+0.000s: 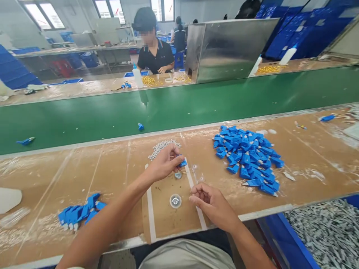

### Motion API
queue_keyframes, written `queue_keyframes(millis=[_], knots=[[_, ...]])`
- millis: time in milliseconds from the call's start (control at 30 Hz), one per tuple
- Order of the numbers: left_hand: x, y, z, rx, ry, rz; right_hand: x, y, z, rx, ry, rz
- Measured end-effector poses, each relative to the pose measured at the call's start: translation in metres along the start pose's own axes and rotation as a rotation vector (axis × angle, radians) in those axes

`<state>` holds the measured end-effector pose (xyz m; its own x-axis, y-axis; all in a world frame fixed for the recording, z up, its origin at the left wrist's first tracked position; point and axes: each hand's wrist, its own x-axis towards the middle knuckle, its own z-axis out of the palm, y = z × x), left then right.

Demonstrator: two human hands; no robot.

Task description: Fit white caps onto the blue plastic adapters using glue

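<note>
My left hand (167, 163) is closed on a small blue plastic part (183, 162) above the brown worktop. Just below that hand lies a small pale cap-like dish (178, 175) with a thin stick beside it. My right hand (209, 203) is nearer to me, its fingers curled and thumb close to the index finger; whatever they may hold is too small to make out. A round clear dish (175, 201) sits to its left. Behind my left hand is a pile of small grey pieces (162, 147). A large heap of blue plastic parts (248, 158) lies to the right.
A smaller group of blue parts (80, 211) lies left of my left forearm. Beyond the worktop runs a green conveyor belt (112, 116). A blue bin (297, 239) of grey pieces stands at lower right. Across the belt sits a person (155, 56) beside a metal box (230, 52).
</note>
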<state>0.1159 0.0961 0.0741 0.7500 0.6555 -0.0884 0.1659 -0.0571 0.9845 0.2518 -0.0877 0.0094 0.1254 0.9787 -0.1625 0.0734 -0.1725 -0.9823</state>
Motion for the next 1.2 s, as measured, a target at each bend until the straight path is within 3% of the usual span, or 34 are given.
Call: queue_keyframes(millis=[100, 200, 333, 567, 900, 1033, 1200], knots=[[-0.044, -0.013, -0.016, -0.116, 0.157, -0.006, 0.010, 0.004, 0.018, -0.031, -0.055, -0.001], [-0.072, -0.028, -0.024, -0.194, 0.303, -0.057, 0.015, 0.008, 0.026, -0.096, -0.022, -0.040], [-0.093, -0.043, -0.024, -0.318, 0.343, -0.107, 0.020, 0.009, 0.033, -0.168, 0.012, -0.090], [-0.107, -0.055, -0.016, -0.477, 0.378, -0.167, 0.020, 0.000, 0.037, -0.288, -0.013, -0.167], [-0.116, -0.052, 0.000, -0.627, 0.334, -0.189, 0.008, -0.008, 0.040, -0.361, -0.070, -0.302], [-0.119, -0.051, 0.008, -0.762, 0.308, -0.252, 0.011, -0.011, 0.029, -0.235, -0.038, -0.191], [-0.122, -0.050, 0.017, -0.912, 0.215, -0.340, 0.017, -0.017, 0.011, 0.100, 0.053, -0.082]])
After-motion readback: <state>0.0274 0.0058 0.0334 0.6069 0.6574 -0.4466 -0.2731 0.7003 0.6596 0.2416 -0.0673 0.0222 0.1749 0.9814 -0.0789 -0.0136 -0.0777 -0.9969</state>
